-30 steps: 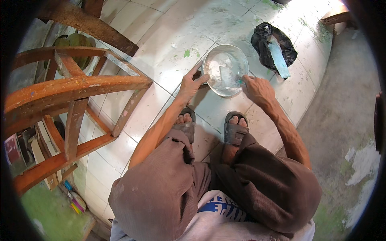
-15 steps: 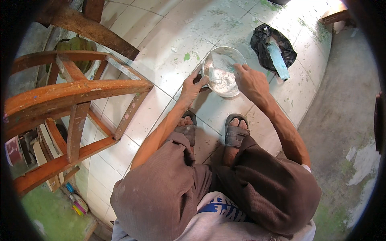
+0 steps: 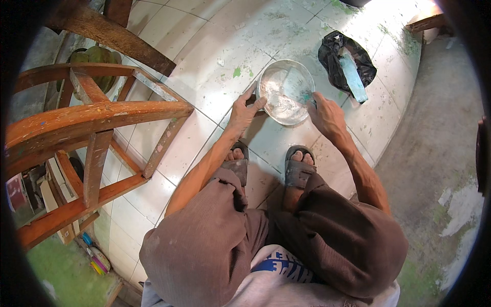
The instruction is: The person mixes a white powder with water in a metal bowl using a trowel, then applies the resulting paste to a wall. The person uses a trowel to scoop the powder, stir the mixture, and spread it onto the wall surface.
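**Both hands on a bowl over the tiled floor**

Head view: the person squats, knees wide, feet in sandals (image 3: 298, 171) on pale tiles (image 3: 204, 66) flecked with green. A clear bowl (image 3: 285, 91) sits just ahead of the feet, tilted a little, with water pooled inside. The left hand (image 3: 242, 110) grips the bowl's near-left rim, thumb hooked over the edge. The right hand (image 3: 326, 113) clasps the right rim, fingers curled onto it. Just beyond the bowl to the right lies a black bag (image 3: 335, 53) with a pale blue flat piece (image 3: 353, 75) resting on it. A wooden chair (image 3: 97, 123), orange-brown and worn, stands at the left, well apart from the bowl. A grey concrete strip (image 3: 434, 153) borders the tiles at the right.
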`<state>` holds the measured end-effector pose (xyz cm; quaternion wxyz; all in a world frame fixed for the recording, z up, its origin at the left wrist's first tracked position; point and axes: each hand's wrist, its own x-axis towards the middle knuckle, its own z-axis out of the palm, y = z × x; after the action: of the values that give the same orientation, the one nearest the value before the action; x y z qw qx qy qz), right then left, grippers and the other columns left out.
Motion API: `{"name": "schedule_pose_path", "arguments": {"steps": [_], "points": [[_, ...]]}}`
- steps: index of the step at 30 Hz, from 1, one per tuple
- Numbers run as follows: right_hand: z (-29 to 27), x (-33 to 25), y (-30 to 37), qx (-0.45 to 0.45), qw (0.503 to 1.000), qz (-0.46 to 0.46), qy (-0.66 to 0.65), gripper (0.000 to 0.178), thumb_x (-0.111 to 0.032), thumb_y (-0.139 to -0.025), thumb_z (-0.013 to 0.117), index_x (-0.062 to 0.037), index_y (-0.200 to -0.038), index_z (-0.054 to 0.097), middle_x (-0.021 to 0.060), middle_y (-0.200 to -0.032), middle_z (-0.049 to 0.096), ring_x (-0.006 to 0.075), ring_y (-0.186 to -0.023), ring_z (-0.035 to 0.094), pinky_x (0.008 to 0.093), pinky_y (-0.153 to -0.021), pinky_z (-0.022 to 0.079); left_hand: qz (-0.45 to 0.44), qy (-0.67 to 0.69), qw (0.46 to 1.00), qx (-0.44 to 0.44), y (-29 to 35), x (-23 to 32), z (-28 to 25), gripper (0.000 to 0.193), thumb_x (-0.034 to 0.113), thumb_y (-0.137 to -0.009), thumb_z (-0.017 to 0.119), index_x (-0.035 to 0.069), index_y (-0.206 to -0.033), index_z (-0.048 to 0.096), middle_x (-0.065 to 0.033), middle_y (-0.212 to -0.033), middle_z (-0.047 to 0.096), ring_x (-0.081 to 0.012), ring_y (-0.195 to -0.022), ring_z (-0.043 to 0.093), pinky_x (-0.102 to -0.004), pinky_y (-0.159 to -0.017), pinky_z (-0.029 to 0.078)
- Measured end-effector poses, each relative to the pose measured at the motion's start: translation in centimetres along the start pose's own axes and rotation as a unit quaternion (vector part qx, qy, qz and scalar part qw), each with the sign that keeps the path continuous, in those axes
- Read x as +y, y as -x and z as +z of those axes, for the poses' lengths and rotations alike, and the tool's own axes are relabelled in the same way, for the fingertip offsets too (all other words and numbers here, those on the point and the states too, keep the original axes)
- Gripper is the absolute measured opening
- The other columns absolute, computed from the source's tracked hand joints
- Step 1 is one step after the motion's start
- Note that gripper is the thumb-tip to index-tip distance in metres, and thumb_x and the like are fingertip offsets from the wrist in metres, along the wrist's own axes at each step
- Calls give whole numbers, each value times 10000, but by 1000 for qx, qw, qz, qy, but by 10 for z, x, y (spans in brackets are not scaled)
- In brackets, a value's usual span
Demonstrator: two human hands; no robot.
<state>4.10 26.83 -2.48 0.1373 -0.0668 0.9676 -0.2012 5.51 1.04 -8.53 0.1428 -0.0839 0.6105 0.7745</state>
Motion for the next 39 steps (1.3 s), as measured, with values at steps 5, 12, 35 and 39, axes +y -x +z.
{"name": "schedule_pose_path", "arguments": {"steps": [5, 12, 35, 39], "points": [[13, -25, 1, -35, 998, -32, -32, 314, -255, -958, 602, -25, -1170, 575, 283, -855, 674, 473, -845, 653, 529, -725, 491, 9, -35, 999, -6, -4, -8, -7, 804, 378, -893, 783, 45, -1528, 419, -108, -1219, 662, -158, -1113, 603, -312, -1011, 469], [-1, 5, 4, -3, 999, -3, 31, 323, -275, -956, 594, -47, -1185, 584, 253, -855, 688, 451, -841, 661, 521, -758, 510, 1, -49, 999, -7, -2, -5, -5, 844, 403, -894, 774, -12, -1522, 393, -172, -1358, 584, -202, -1231, 550, -328, -1050, 448], [-17, 15, -21, 35, 968, -125, 214, 239, -171, -924, 613, -77, -1143, 601, 136, -970, 671, 344, -819, 688, 451, -680, 543, -41, 34, 999, -7, 2, 13, 4, 794, 340, -905, 776, 25, -1529, 399, -123, -1208, 674, -181, -1072, 637, -318, -964, 515], [-2, 24, -4, 18, 963, -142, 229, 215, -154, -929, 596, -72, -1127, 603, 123, -927, 651, 331, -796, 687, 445, -661, 545, -45, 14, 999, 1, 2, 12, 9, 781, 319, -917, 765, 13, -1530, 390, -121, -1183, 680, -179, -1054, 640, -317, -950, 522]]}}
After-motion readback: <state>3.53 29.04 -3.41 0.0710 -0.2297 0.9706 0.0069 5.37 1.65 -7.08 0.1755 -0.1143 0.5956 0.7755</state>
